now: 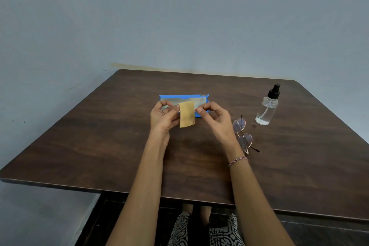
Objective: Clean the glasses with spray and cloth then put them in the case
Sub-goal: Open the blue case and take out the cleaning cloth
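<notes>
In the head view, my left hand (pixel 162 115) and my right hand (pixel 214 118) each pinch an upper corner of the small tan square cloth (pixel 187 114), which hangs before the open blue plastic case (pixel 184 97). The round thin-framed metal glasses (pixel 242 134) lie on the dark wooden table (pixel 119 146) at four o'clock from my right hand, the nearer one, their long axis from eleven to five. The clear spray bottle with black pump (pixel 267 109) stands at two o'clock of them. Nothing stands between.

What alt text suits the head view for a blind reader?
The left hand and right hand pinch a tan cloth by an open blue case on a dark wooden table. Glasses lie to the right, beside an upright spray bottle.
</notes>
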A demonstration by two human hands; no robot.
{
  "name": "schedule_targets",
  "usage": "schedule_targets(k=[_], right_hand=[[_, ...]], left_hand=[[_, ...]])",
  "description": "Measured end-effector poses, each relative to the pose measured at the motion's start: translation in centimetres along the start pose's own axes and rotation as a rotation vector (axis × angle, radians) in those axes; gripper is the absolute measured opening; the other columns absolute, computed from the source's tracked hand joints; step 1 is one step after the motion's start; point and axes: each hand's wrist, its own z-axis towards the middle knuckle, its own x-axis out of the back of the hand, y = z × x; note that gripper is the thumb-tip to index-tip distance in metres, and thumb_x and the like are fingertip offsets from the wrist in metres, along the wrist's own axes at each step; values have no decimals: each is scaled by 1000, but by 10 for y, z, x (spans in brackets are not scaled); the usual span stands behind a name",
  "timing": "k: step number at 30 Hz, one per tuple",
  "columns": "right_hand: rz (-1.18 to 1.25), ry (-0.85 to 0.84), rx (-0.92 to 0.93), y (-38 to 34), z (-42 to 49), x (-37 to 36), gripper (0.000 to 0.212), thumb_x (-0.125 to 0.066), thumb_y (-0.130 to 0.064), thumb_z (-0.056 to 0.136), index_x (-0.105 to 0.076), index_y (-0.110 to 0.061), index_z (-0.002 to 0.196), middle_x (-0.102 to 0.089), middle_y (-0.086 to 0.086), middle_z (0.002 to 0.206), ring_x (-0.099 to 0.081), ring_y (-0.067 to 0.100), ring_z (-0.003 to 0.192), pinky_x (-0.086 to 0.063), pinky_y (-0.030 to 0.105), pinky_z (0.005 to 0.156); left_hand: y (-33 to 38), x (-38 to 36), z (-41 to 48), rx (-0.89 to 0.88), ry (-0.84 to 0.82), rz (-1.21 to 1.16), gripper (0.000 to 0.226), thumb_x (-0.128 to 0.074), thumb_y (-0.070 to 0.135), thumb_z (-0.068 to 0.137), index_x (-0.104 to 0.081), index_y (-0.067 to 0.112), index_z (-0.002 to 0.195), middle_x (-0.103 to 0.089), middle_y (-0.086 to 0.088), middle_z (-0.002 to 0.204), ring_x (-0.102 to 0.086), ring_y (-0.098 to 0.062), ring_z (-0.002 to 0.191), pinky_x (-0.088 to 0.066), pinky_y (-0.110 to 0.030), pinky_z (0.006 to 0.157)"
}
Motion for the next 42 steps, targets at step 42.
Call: schedule_targets(k=[42], right_hand=[[-140,26,-145,9,-12,5,21,-64,0,84,-69,-3,105,-62,1,100,-60,4,87,-46,12,80]], left_hand=[[-15,1,-17,-99,-150,212,27,-71,-1,77,-67,1,104,-70,-13,97,-69,-19,89,-58,-30,79]])
